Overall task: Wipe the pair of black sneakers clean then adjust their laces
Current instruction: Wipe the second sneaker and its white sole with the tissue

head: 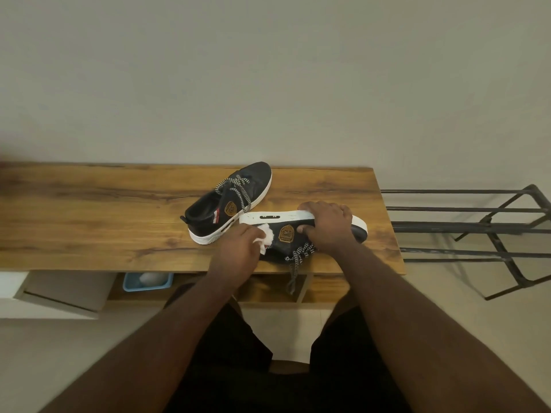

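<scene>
Two black sneakers with white soles lie on a wooden table (104, 216). One sneaker (208, 213) stands upright at the middle, toe pointing away, its checkered laces loose. The other sneaker (286, 234) lies tipped on its side near the front edge, sole facing away from me. My right hand (326, 226) grips it over the sole, thumb on the black upper. My left hand (238, 248) holds a white wipe (267, 238) pressed against that sneaker's heel side. Its laces (295, 263) dangle over the table's front edge.
A black metal rack (477, 228) stands right of the table. Under the tabletop a shelf holds a blue tray (147, 281) with a white object. A white box (44, 293) sits low at the left. A plain wall is behind the table.
</scene>
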